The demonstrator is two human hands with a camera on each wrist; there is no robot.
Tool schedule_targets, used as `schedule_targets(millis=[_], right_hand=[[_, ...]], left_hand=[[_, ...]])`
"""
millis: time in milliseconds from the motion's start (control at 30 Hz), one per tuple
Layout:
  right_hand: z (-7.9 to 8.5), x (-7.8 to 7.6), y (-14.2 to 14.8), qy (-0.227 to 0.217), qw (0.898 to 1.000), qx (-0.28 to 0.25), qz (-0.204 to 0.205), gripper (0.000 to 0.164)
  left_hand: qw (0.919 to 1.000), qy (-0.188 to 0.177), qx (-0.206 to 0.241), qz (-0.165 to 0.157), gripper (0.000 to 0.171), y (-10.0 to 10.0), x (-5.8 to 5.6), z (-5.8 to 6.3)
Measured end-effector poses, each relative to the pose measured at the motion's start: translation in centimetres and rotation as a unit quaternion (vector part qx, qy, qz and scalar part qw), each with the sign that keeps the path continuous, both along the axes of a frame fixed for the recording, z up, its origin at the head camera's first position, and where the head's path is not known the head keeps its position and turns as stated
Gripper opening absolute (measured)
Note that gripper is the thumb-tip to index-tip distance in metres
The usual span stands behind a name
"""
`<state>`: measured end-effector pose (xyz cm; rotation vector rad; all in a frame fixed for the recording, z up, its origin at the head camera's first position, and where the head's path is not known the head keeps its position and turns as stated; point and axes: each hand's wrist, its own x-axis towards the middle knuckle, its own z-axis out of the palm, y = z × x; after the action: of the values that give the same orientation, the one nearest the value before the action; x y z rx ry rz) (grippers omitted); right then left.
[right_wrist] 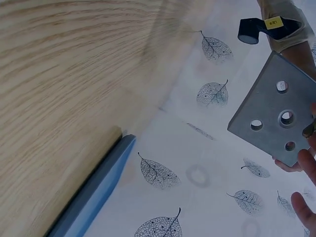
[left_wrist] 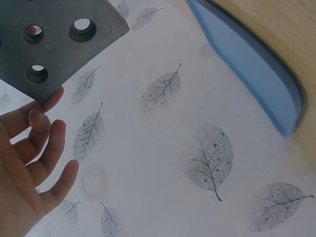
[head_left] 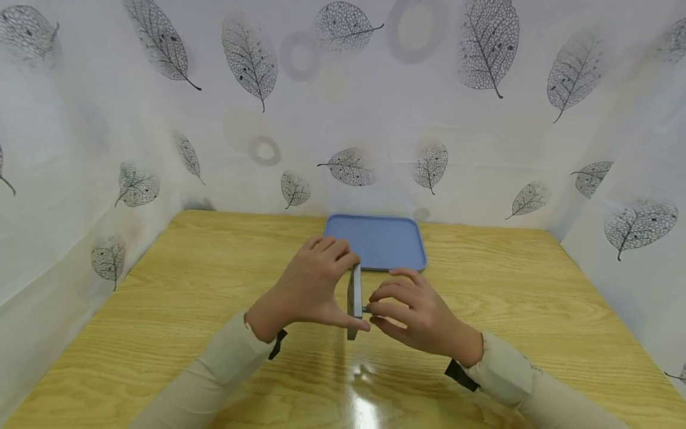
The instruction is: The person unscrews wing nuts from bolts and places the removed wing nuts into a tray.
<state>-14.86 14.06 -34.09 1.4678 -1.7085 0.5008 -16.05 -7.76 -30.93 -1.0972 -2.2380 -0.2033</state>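
My left hand [head_left: 313, 286] grips a flat grey plate [head_left: 355, 292] by its edges, fingers on the upper edge and thumb at the lower. The plate stands upright, edge-on in the head view, held above the table. Several round holes pierce the plate [right_wrist: 269, 112], seen in both wrist views. My right hand [head_left: 420, 313] is just to the right of the plate. Its fingertips pinch a small metal, bolt-like piece [head_left: 366, 309] against or at the plate's right face. In the right wrist view this dark piece [right_wrist: 309, 129] is partly cut off, so its exact kind is unclear.
A blue rectangular tray [head_left: 375, 241] lies at the back of the wood-grain table [head_left: 241, 250], beyond the hands. White curtains with a leaf print [head_left: 364, 119] close off the back and both sides.
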Motion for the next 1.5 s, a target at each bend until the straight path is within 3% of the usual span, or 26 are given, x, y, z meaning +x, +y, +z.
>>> schedule_targets(millis=[167, 367, 500, 600, 833, 1100, 1300, 1500], right_hand=[[0.3, -0.1, 0.2, -0.106, 0.994, 0.0, 0.035, 0.026], [0.4, 0.0, 0.9, -0.242, 0.969, 0.01, 0.043, 0.026], [0.5, 0.2, 1.2, -0.292, 0.956, 0.032, 0.024, 0.02], [0.4, 0.3, 1.2, -0.301, 0.953, 0.042, 0.019, 0.018], [0.3, 0.0, 1.0, -0.282, 0.958, 0.039, 0.036, 0.017], [0.1, -0.2, 0.6, -0.228, 0.972, 0.021, 0.046, 0.013], [0.2, -0.1, 0.2, -0.146, 0.988, 0.006, 0.05, 0.012], [0.1, 0.0, 0.0, -0.03, 0.999, 0.002, 0.014, 0.015]], left_hand=[[1.0, 0.0, 0.001, -0.003, 0.082, 0.0, 0.0, 0.0], [1.0, 0.001, -0.001, -0.002, 0.082, 0.0, 0.0, 0.1], [1.0, -0.001, -0.003, -0.001, 0.082, 0.0, 0.0, 0.2], [1.0, -0.002, -0.005, -0.001, 0.082, 0.0, 0.0, 0.2], [1.0, 0.002, -0.004, -0.003, 0.082, -0.1, 0.0, 0.1], [1.0, 0.006, -0.001, -0.004, 0.081, -0.1, 0.0, 0.1], [0.9999, 0.008, -0.007, 0.001, 0.082, -0.1, 0.1, 0.1], [1.0, 0.003, -0.004, 0.003, 0.082, -0.1, 0.1, 0.1]])
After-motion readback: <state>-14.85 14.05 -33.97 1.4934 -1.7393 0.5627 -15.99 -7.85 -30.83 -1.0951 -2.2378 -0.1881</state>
